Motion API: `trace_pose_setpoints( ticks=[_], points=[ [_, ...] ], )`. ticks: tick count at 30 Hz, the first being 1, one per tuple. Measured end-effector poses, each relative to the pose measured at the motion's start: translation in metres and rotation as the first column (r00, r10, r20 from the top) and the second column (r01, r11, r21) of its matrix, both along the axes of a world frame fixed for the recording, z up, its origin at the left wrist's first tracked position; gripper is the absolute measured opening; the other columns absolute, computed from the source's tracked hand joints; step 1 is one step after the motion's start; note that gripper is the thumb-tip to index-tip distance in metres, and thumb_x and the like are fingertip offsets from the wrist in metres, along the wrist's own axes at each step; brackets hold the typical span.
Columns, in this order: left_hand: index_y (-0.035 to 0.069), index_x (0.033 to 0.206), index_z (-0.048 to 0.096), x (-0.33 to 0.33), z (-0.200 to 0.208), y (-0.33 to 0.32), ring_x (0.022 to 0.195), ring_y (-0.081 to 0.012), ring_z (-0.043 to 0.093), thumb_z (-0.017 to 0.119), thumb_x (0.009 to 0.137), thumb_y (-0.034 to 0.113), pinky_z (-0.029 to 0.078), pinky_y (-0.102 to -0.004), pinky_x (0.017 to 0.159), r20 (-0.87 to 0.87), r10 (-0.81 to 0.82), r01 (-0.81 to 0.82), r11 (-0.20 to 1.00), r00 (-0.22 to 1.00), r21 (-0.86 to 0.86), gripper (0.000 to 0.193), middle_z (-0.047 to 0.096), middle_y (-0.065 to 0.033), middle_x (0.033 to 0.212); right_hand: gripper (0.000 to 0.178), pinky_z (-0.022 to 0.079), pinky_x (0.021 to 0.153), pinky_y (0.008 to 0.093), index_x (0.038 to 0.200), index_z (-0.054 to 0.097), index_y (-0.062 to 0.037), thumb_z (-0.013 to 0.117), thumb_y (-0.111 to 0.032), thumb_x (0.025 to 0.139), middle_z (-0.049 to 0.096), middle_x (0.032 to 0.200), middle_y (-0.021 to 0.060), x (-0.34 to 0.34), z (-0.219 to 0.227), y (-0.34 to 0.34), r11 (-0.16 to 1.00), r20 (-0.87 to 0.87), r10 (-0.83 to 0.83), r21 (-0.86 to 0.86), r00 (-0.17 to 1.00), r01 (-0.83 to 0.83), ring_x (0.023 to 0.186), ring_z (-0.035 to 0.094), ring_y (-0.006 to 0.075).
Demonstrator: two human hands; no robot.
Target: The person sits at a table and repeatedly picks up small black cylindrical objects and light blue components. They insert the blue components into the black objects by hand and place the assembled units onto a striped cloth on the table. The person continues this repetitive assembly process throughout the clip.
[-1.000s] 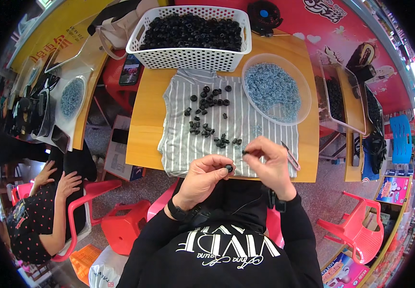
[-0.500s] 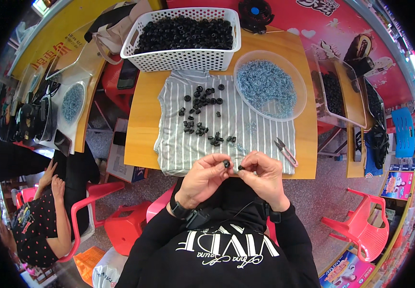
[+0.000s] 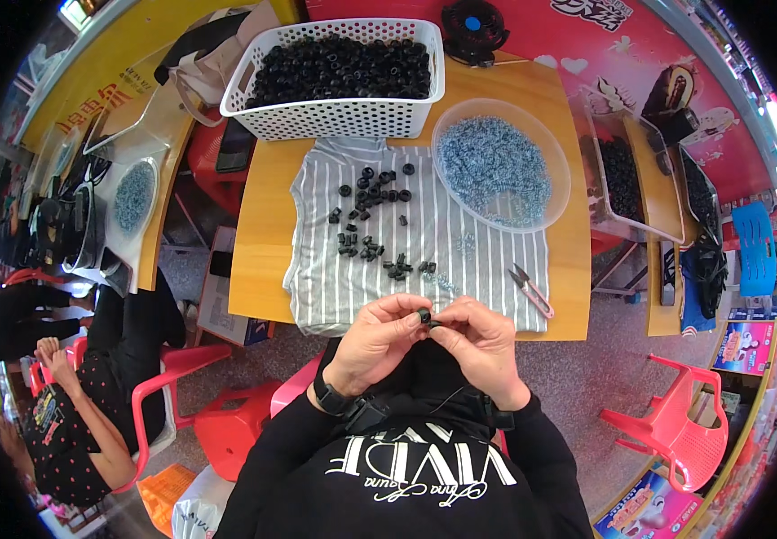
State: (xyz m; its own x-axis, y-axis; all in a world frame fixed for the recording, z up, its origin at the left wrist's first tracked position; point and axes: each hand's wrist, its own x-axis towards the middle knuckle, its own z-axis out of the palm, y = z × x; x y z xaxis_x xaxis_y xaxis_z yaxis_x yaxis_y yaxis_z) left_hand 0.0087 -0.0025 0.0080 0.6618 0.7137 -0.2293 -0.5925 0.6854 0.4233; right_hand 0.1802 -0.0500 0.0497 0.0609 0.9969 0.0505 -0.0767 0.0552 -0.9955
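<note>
My left hand (image 3: 378, 340) pinches a small round black plastic part (image 3: 424, 315) between thumb and fingertips at the table's front edge. Against it sit the closed fingertips of my right hand (image 3: 480, 346); the smaller black piece they hold is mostly hidden. Beyond my hands, several loose black parts (image 3: 373, 191) lie on a grey striped cloth (image 3: 496, 269). Some are round, others small and stubby. A small heap of pale blue springs or clear bits, too fine to tell, (image 3: 441, 283) lies just past my fingers. Thread snips (image 3: 532, 293) with pink handles rest to the right.
A white perforated basket (image 3: 335, 123) full of black parts stands at the back. Right of it is a round clear tub (image 3: 561, 184) of small bluish pieces. A black fan (image 3: 474, 31) is behind. Someone in dark clothes (image 3: 83, 422) sits at left; a red chair (image 3: 676, 422) is at right.
My right hand has moved left, bringing its small black piece against the round part in my left hand. The view has shifted slightly.
</note>
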Motion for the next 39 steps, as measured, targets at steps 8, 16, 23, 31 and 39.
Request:
trace_pose_setpoints(
  ticks=[8, 16, 23, 31, 39],
  points=[
    [-0.002, 0.116, 0.064, -0.003, 0.0, -0.005, 0.097, -0.0153, 0.065, 0.065, 0.093, 0.001, 0.051, -0.0289, 0.087, -0.033, 0.014, -0.011, 0.995, 0.999, 0.097, 0.024, 0.067, -0.0091, 0.11, 0.013, 0.048, 0.061, 0.0241, 0.091, 0.068, 0.0015, 0.071, 0.009, 0.081, 0.064, 0.081, 0.0076, 0.0, -0.002, -0.002, 0.998, 0.108, -0.024, 0.058, 0.994, 0.017, 0.072, 0.062, 0.012],
    [-0.002, 0.11, 0.069, -0.006, 0.004, -0.01, 0.099, -0.0154, 0.062, 0.064, 0.09, -0.006, 0.05, -0.0275, 0.087, -0.105, 0.065, -0.033, 0.96, 0.992, 0.28, 0.021, 0.063, -0.0091, 0.109, 0.013, 0.045, 0.055, 0.0257, 0.086, 0.065, 0.0019, 0.075, 0.007, 0.078, 0.063, 0.076, 0.0079, -0.003, 0.011, -0.004, 0.995, 0.274, -0.025, 0.099, 0.961, -0.003, 0.063, 0.059, 0.0126],
    [-0.001, 0.126, 0.061, -0.016, 0.033, -0.007, 0.099, -0.011, 0.059, 0.063, 0.088, -0.008, 0.049, -0.025, 0.086, -0.217, -0.068, 0.15, 0.91, 0.974, 0.387, 0.039, 0.061, -0.0052, 0.106, 0.028, 0.045, 0.057, 0.0252, 0.098, 0.066, -0.0002, 0.081, 0.001, 0.074, 0.06, 0.077, 0.005, 0.004, 0.019, -0.012, 0.989, 0.184, 0.115, 0.073, 0.976, -0.13, 0.063, 0.058, 0.0117],
    [-0.003, 0.144, 0.044, -0.022, 0.04, -0.014, 0.096, -0.0093, 0.059, 0.068, 0.087, -0.003, 0.048, -0.0255, 0.09, -0.061, -0.268, 0.275, 0.922, 0.961, 0.273, 0.062, 0.06, -0.0017, 0.102, 0.037, 0.047, 0.058, 0.0344, 0.107, 0.066, -0.0018, 0.082, -0.012, 0.075, 0.057, 0.075, 0.0089, 0.011, 0.032, -0.009, 0.864, 0.437, 0.337, 0.209, 0.834, -0.459, 0.066, 0.06, 0.0257],
    [-0.003, 0.141, 0.048, -0.017, 0.045, -0.029, 0.092, -0.0072, 0.056, 0.07, 0.087, 0.001, 0.047, -0.0241, 0.086, -0.015, -0.352, 0.343, 0.9, 0.936, 0.268, 0.059, 0.058, 0.0006, 0.098, 0.028, 0.043, 0.049, 0.0325, 0.095, 0.07, -0.0023, 0.082, -0.017, 0.074, 0.058, 0.066, 0.0054, 0.011, 0.028, -0.024, 0.832, 0.466, 0.284, 0.314, 0.838, -0.457, 0.054, 0.059, 0.0225]
  ],
)
